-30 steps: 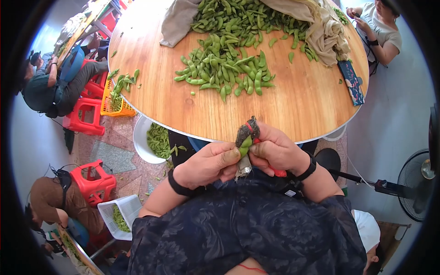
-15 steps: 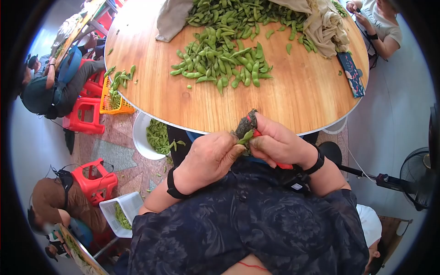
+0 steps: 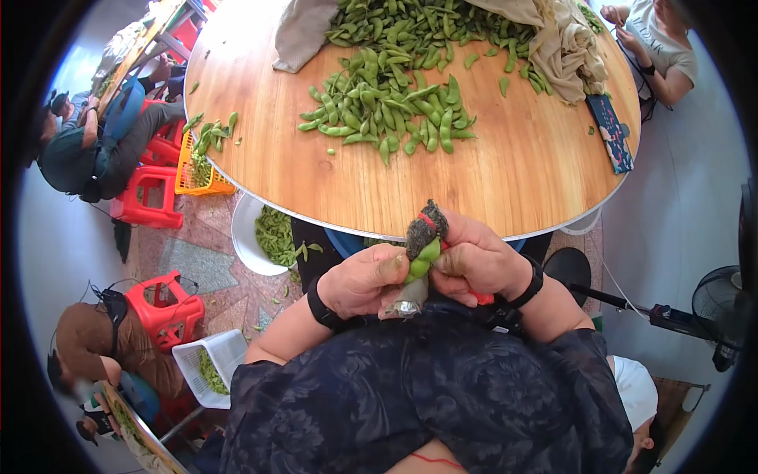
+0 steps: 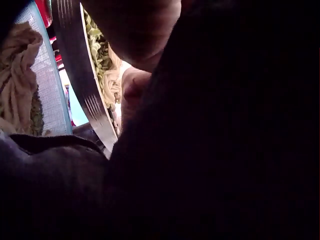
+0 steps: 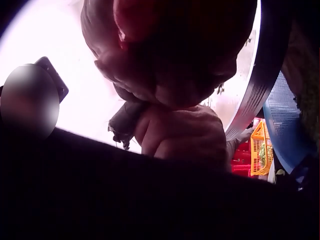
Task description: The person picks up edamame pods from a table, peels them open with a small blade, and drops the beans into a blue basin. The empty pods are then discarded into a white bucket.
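1. Bench [image 3: 505, 170]: big round wooden top. Loose heap of edamame pods [image 3: 387, 110] lies mid-bench, with a further mass of pods on a beige cloth [image 3: 564, 51] at the far side. Dark patterned flat item [image 3: 612, 134] sits near the right edge.
2. White basin [image 3: 245, 237] on the floor below the bench's near-left edge, w/ green pods in it. Orange basket [image 3: 193, 178] just left of the bench; white basket [image 3: 209, 367] further toward the person, also w/ pods.
3. Left hand [image 3: 363, 280]: fingers curled, thumb pressing the lower part of a single green pod [image 3: 422, 259]. Clamped on it.
4. Right hand [image 3: 474, 261]: fingers wrapped round a red-handled tool [image 3: 426, 225] w/ a dark, cloth-wound top; thumb against the pod too. Hands together, touching, both in front of the torso at the bench's near edge, not over the top.
5. Pod: bright green, plump, roughly upright between the two thumbs, just under the tool's wound head. A pale metallic bit [image 3: 407, 304] shows below it.
6. Wrist views mostly dark; grip detail can't be told there.
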`<state>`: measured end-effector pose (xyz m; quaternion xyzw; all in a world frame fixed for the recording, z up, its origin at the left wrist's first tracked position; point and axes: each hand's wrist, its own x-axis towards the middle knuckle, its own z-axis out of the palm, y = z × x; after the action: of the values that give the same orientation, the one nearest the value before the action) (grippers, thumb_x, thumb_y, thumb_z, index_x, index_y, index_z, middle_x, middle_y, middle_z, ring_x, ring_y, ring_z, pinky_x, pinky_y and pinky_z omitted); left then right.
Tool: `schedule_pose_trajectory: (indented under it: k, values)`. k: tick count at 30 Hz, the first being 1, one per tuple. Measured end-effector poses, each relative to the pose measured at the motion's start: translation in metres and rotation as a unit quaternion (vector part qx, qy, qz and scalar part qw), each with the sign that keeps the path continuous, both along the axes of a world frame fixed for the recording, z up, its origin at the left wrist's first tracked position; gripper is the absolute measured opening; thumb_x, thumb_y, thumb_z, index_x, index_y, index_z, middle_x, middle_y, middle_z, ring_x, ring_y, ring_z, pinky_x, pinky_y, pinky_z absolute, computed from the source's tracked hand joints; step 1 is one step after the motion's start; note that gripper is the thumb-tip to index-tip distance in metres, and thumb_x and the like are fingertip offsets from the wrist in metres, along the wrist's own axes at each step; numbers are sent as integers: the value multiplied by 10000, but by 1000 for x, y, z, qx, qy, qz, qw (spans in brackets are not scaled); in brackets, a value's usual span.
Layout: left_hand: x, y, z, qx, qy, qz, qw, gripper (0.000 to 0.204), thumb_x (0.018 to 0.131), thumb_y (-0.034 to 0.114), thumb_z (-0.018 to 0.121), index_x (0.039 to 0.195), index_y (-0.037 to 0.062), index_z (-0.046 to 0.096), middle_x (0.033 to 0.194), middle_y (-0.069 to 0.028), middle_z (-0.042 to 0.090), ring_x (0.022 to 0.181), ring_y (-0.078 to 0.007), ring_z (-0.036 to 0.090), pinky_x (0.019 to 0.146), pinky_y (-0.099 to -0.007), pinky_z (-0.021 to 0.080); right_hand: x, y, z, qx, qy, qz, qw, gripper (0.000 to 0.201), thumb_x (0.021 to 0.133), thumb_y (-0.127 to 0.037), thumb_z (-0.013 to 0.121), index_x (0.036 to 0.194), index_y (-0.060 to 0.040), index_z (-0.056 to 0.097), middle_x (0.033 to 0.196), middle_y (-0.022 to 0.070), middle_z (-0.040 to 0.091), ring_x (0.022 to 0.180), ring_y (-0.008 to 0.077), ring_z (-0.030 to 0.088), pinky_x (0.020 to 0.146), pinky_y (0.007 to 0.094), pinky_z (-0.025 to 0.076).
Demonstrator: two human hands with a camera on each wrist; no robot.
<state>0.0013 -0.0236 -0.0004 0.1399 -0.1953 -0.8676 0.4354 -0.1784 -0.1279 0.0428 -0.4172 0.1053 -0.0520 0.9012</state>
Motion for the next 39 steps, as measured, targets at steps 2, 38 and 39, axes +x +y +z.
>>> schedule_pose_trajectory:
  k: [2, 38, 39]
  values:
    - [0, -3, 2, 0, 8, 3, 1000, 408, 962, 413, 507, 894, 14, 563, 657, -26, 537, 531, -109, 490, 478, -229, 382, 2, -4, 8, 56, 63, 10, 996, 251, 879, -2, 320, 1070, -66, 470, 573, 3, 443, 360, 84, 383, 359, 203, 344]
    - [-8, 0, 22, -293, -570, 221, 735, 168, 911, 167, 603, 879, 7, 563, 697, -132, 549, 638, -300, 565, 561, -339, 443, -9, -4, 18, -387, 179, 3, 904, 173, 864, -65, 439, 1002, 18, 374, 722, 190, 482, 668, 398, 526, 601, 422, 418]
    - [-8, -2, 27, -369, -618, 235, 653, 161, 903, 161, 608, 865, 13, 558, 695, -134, 541, 638, -307, 561, 560, -343, 442, -8, -3, 18, -387, 180, 2, 904, 173, 864, -65, 439, 1002, 18, 374, 722, 190, 482, 668, 398, 526, 601, 422, 418]
